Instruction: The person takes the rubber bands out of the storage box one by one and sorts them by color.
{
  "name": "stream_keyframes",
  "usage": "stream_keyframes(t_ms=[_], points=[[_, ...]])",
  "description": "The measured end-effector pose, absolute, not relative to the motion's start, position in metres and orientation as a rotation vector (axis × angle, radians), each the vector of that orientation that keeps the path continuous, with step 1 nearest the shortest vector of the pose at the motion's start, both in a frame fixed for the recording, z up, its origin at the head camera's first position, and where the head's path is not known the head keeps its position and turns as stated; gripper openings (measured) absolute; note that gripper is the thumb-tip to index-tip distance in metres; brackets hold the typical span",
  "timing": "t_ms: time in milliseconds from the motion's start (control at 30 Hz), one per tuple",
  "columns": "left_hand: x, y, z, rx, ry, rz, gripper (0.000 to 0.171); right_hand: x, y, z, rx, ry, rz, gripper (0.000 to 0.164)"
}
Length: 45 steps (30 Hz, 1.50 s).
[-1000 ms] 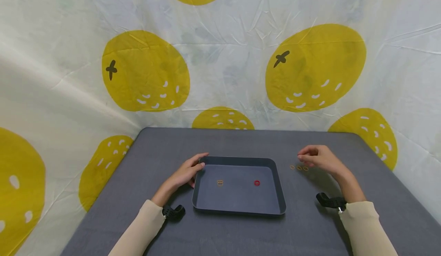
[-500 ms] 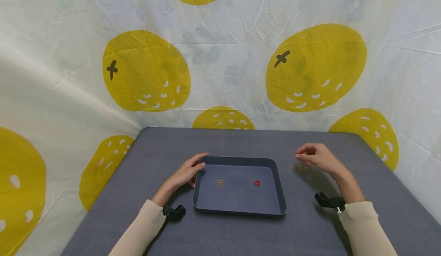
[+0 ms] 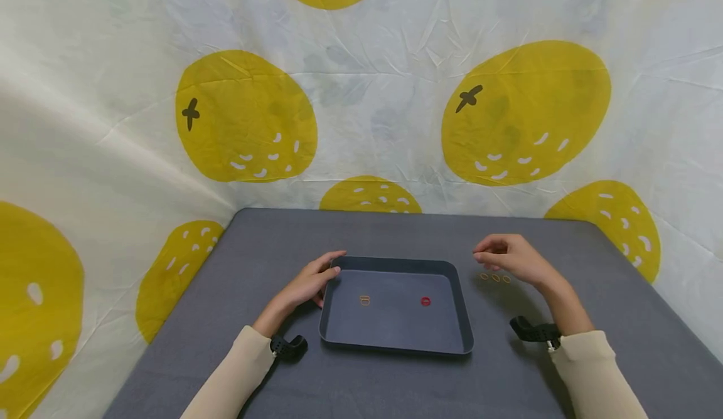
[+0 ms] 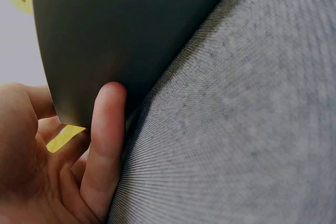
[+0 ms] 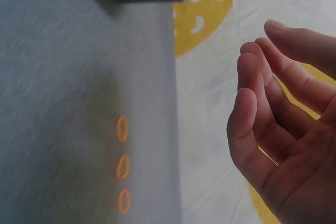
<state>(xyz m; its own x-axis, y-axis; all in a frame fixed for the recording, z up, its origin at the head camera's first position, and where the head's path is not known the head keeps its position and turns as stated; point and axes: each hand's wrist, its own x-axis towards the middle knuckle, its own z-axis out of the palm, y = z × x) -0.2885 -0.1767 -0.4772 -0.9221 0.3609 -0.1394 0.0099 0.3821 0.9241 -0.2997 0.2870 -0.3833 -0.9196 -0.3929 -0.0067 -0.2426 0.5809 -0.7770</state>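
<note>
My left hand [image 3: 305,282] grips the left rim of a dark grey rectangular tray [image 3: 465,318]. In the left wrist view, a finger [image 4: 109,129] lies against the tray's outer wall [image 4: 121,30]. Inside the tray are small yellow bands [image 3: 364,300], like rubber bands, at left and a red band [image 3: 426,302] at right; whether these overlap is hard to tell. My right hand [image 3: 515,258] hovers right of the tray, fingers loosely curved, with nothing visible between them. Below it, three yellow bands [image 3: 495,278] lie in a row on the table.
A grey cloth covers the table [image 3: 384,387]. Behind it hangs a white curtain [image 3: 373,93] printed with yellow fruit. Each wrist wears a black strap with a camera, such as the right wrist camera [image 3: 531,329].
My right hand has drifted left toward the tray, away from above the row of yellow bands. The left hand keeps its grip on the tray. The head view has shifted slightly.
</note>
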Motion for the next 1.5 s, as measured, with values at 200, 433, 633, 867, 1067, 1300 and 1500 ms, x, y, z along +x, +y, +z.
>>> stream_keyframes(t_ms=[200, 433, 633, 867, 1067, 1300, 1500], points=[[-0.289, -0.177, -0.477, 0.339, 2.334, 1.553, 0.05, -0.302, 0.268, -0.373, -0.574, 2.655, -1.223, 0.024], [-0.288, -0.178, -0.48, 0.355, 2.334, 1.554, 0.052, -0.305, 0.248, -0.37, -0.637, 2.638, -1.24, 0.022], [-0.29, -0.177, -0.482, 0.348, 2.333, 1.558, 0.052, -0.307, 0.235, -0.374, -0.66, 2.62, -1.26, 0.021], [-0.29, -0.175, -0.482, 0.344, 2.34, 1.55, 0.052, -0.312, 0.223, -0.377, -0.659, 2.58, -1.283, 0.023], [-0.289, -0.175, -0.481, 0.349, 2.356, 1.557, 0.05, -0.316, 0.211, -0.377, -0.696, 2.556, -1.313, 0.021], [-0.291, -0.176, -0.482, 0.347, 2.358, 1.549, 0.051, -0.316, 0.202, -0.374, -0.681, 2.525, -1.337, 0.021], [-0.29, -0.175, -0.482, 0.351, 2.351, 1.556, 0.051, -0.315, 0.198, -0.378, -0.658, 2.526, -1.303, 0.021]])
